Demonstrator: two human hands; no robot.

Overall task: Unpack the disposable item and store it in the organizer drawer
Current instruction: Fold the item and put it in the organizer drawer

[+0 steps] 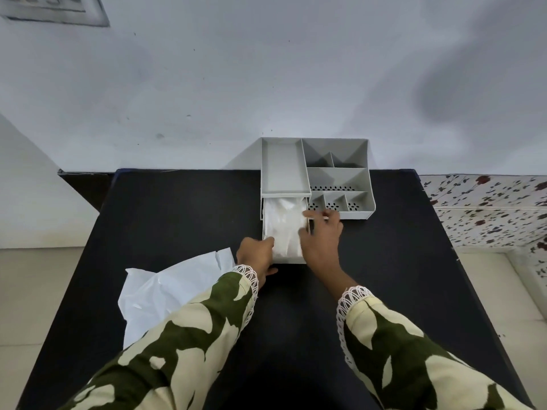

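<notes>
A grey plastic organizer (pixel 337 179) stands at the far edge of the black table (pixel 183 220). Its lower drawer (pixel 291 259) is pulled out toward me. Inside it lies a crumpled white translucent disposable item (pixel 282 223). My left hand (pixel 256 254) grips the drawer's front left corner, thumb touching the white item. My right hand (pixel 321 236) rests on the drawer's right wall, fingers spread and pressing on the item's right side.
An empty white plastic wrapper (pixel 165 291) lies on the table at the left, partly under my left sleeve. The organizer's top tray (pixel 282 170) and small compartments are empty. A white wall rises behind the table; a floral surface (pixel 485 208) is at right.
</notes>
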